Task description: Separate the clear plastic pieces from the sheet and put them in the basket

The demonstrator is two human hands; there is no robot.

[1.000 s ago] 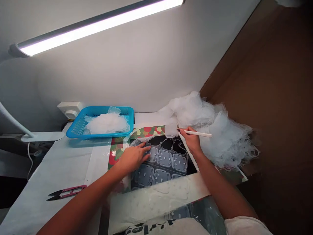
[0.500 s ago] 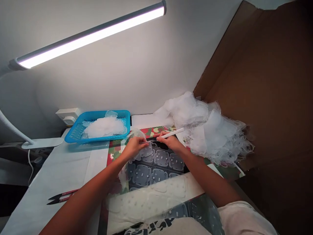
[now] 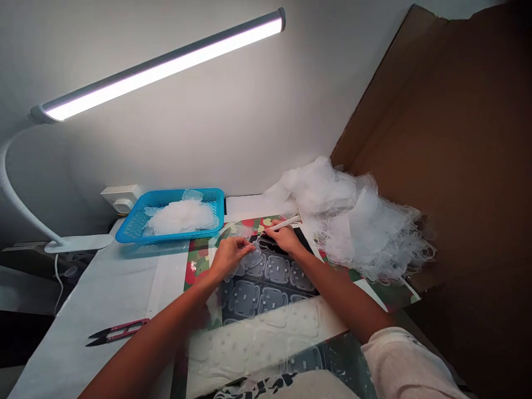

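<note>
While left (image 3: 230, 257) pinches film (image 3: 251, 257) — right (image 3: 285, 238), rod (image 3: 283, 223).

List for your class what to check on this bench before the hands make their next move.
1. Right hand grips the white stick: ok.
2. Left hand has a firm pinch on the clear film: cannot tell, the fingers hide it.
3. Blue tray sits clear of both hands: ok.
4. Snips lie on the white cloth, away from the hands: ok.
5. Scrap pile stays out from under the hands: ok.
</note>
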